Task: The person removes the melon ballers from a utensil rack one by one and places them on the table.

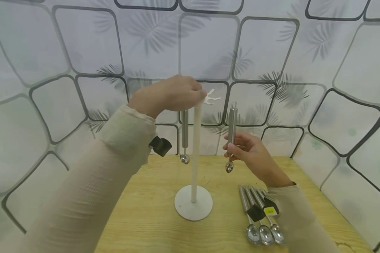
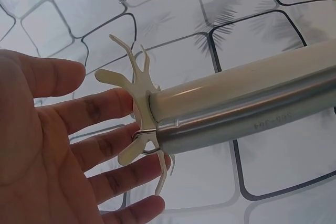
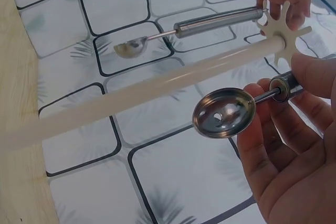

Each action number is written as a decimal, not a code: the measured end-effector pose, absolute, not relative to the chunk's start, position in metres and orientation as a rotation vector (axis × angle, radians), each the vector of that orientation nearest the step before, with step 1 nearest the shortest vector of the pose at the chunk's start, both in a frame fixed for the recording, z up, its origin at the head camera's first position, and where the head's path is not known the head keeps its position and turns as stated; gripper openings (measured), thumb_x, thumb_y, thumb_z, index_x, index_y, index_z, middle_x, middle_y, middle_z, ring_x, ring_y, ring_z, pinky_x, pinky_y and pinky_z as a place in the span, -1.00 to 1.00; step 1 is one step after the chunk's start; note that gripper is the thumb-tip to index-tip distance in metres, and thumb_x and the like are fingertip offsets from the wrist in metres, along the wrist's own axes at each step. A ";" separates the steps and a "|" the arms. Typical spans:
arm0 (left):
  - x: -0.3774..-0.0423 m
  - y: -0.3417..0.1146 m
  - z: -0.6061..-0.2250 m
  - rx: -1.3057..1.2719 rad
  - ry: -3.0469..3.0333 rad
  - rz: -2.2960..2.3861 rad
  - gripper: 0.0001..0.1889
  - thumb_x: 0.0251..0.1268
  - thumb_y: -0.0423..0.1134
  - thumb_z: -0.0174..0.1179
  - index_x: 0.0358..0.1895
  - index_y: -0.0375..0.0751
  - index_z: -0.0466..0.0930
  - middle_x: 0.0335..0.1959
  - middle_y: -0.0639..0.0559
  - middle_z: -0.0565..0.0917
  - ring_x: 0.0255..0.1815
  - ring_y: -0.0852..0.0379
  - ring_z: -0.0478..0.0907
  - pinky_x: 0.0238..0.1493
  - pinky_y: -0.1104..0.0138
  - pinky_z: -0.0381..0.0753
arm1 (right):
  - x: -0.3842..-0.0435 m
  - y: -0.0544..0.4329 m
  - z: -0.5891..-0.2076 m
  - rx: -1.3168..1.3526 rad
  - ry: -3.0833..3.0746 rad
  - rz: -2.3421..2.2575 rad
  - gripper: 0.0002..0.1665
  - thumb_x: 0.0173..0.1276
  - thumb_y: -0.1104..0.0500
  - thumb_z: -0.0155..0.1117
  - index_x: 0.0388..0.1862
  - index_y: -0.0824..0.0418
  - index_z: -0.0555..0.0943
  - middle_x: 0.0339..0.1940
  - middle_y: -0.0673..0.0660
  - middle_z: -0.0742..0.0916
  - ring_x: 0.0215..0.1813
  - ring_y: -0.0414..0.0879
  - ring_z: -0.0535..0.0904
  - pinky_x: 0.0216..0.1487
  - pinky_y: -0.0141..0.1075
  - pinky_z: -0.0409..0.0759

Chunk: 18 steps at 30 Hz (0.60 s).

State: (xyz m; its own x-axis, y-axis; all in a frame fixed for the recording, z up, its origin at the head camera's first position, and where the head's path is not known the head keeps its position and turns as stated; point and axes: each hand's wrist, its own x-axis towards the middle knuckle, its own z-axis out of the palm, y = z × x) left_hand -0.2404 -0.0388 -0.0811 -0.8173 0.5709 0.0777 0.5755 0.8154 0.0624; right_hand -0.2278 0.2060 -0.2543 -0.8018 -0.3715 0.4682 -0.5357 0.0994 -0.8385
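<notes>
My left hand [image 1: 177, 93] is at the top of a white stand [image 1: 195, 154], whose round top has several prongs [image 1: 212, 98]. In the left wrist view its fingers [image 2: 100, 148] are extended and touch the prongs, the thumb apart. One metal melon baller [image 1: 185, 131] hangs from a prong by its wire loop [image 2: 147, 141], bowl downward. To the right of the pole, my right hand [image 1: 250, 154] grips a second melon baller [image 1: 232, 123] low on its handle, loop up and bowl down. Its bowl [image 3: 226, 113] has a small hole. It is apart from the stand.
Several metal scoops [image 1: 253, 233] lie side by side on the wooden table [image 1: 145, 218] at the right, partly hidden by the right forearm. The stand's round white base [image 1: 185, 211] rests mid-table. A patterned curtain or sheet [image 1: 209, 45] surrounds the table's back and sides.
</notes>
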 end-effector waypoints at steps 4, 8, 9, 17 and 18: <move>-0.240 -0.039 -0.082 -0.964 -2.908 -0.140 -0.62 0.52 -0.02 -0.29 -0.14 -0.11 0.52 0.04 -0.03 0.50 0.02 0.00 0.41 0.04 0.14 0.36 | -0.228 0.214 -0.258 0.909 -2.220 1.791 -0.80 0.45 0.32 0.13 0.00 0.16 0.55 -0.23 0.10 0.69 -0.24 -0.09 0.65 -0.23 -0.26 0.65; -0.239 -0.038 -0.083 -0.991 -2.879 -0.137 -0.67 0.51 -0.07 -0.27 -0.34 -0.14 0.42 -0.18 -0.03 0.49 -0.17 0.03 0.38 -0.10 0.18 0.35 | -0.228 0.222 -0.263 0.877 -2.246 1.748 -0.80 0.46 0.30 0.12 0.02 0.22 0.53 -0.23 0.11 0.68 -0.23 -0.08 0.65 -0.22 -0.26 0.65; -0.239 -0.038 -0.083 -0.997 -2.875 -0.132 -0.67 0.50 -0.08 -0.25 -0.29 -0.14 0.47 -0.13 -0.03 0.51 -0.12 0.02 0.41 -0.06 0.17 0.37 | -0.228 0.225 -0.264 0.866 -2.251 1.741 -0.81 0.46 0.31 0.12 0.02 0.23 0.53 -0.23 0.10 0.68 -0.23 -0.08 0.65 -0.22 -0.26 0.65; -0.241 -0.041 -0.083 -0.987 -2.896 -0.116 -0.58 0.45 -0.13 -0.13 0.27 -0.11 0.48 0.36 -0.05 0.35 0.35 -0.03 0.26 0.31 0.11 0.27 | -0.230 0.246 -0.279 0.757 -2.320 1.701 -0.79 0.48 0.25 0.11 0.04 0.24 0.52 -0.20 0.07 0.68 -0.20 -0.09 0.64 -0.17 -0.26 0.65; -0.241 -0.041 -0.084 -0.994 -2.892 -0.116 -0.58 0.44 -0.15 -0.12 0.27 -0.12 0.48 0.36 -0.05 0.35 0.35 -0.04 0.26 0.31 0.11 0.27 | -0.231 0.249 -0.281 0.743 -2.330 1.697 -0.78 0.48 0.24 0.11 0.05 0.24 0.52 -0.19 0.07 0.67 -0.20 -0.09 0.64 -0.16 -0.26 0.65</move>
State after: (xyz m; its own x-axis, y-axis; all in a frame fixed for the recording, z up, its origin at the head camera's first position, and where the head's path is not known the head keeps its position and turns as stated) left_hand -0.2413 -0.0410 -0.0835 -0.7861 0.6097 0.1016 0.6158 0.7866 0.0449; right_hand -0.2311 0.2488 -0.2809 -0.8626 -0.2946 0.4113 -0.4819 0.2308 -0.8453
